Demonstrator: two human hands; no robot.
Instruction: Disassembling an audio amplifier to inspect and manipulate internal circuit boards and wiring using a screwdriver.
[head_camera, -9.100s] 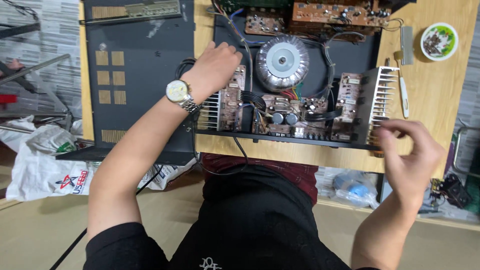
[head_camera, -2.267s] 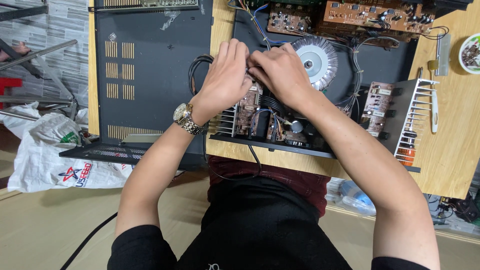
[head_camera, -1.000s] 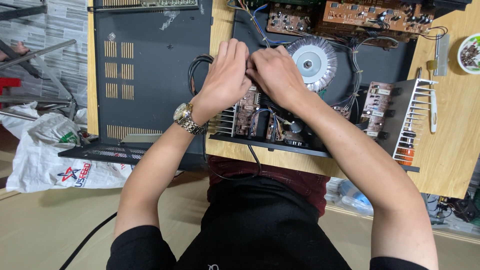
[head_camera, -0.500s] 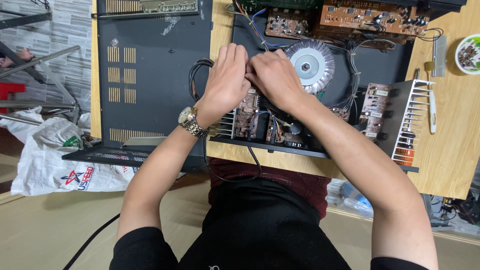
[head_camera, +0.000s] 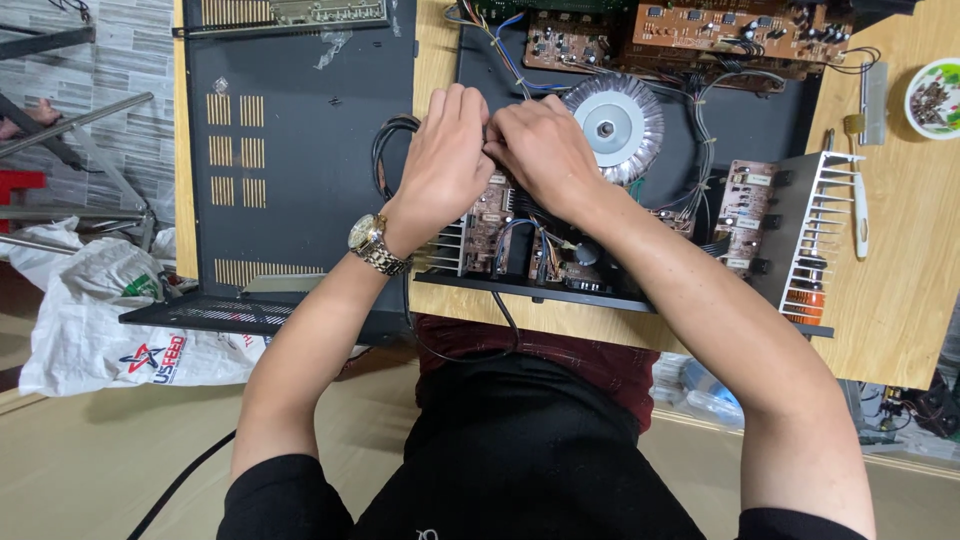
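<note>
Both hands, left hand (head_camera: 450, 165) and right hand (head_camera: 540, 155), bunch together, fingers curled over the brown circuit board (head_camera: 495, 225) beside the silver round transformer (head_camera: 612, 128); can't tell what they pinch.

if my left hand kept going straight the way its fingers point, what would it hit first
Probably the bundle of wires just past the left hand, then the small circuit board at the chassis's far edge; depth is hard to judge.
</note>
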